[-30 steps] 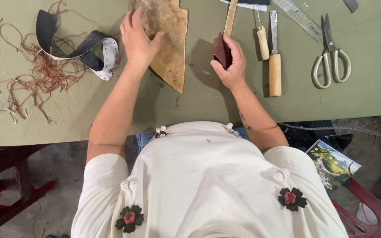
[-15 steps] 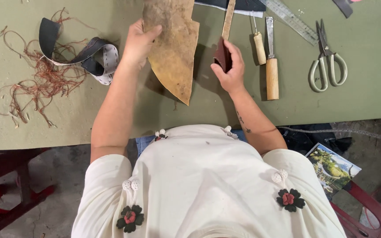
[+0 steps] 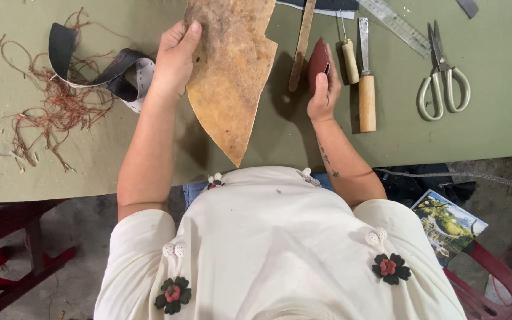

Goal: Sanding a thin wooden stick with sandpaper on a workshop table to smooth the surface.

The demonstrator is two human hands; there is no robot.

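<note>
Two hands are showing: the left hand [image 3: 175, 59] and the right hand [image 3: 324, 92]. One tan leather sheet [image 3: 232, 71] is hanging over the tabletop [image 3: 78, 166]. One dark red piece [image 3: 317, 62] is showing. Two wooden-handled tools [image 3: 367, 95] are lying to the right, beside one wooden stick [image 3: 301, 44]. One pair of scissors [image 3: 444, 80] and one metal ruler [image 3: 395, 24] are lying far right. One dark strap [image 3: 114, 71] and one tangle of reddish threads [image 3: 48, 112] are lying left.

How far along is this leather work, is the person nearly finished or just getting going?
It looks like the middle of the job. Done: the tan leather piece is already cut to a pointed shape, and reddish trimmings lie on the green table. In hand: the left hand lifts the leather, and the right hand grips a dark red folded piece. Left: I can't tell; the scissors and wooden-handled tools lie unused.
</note>
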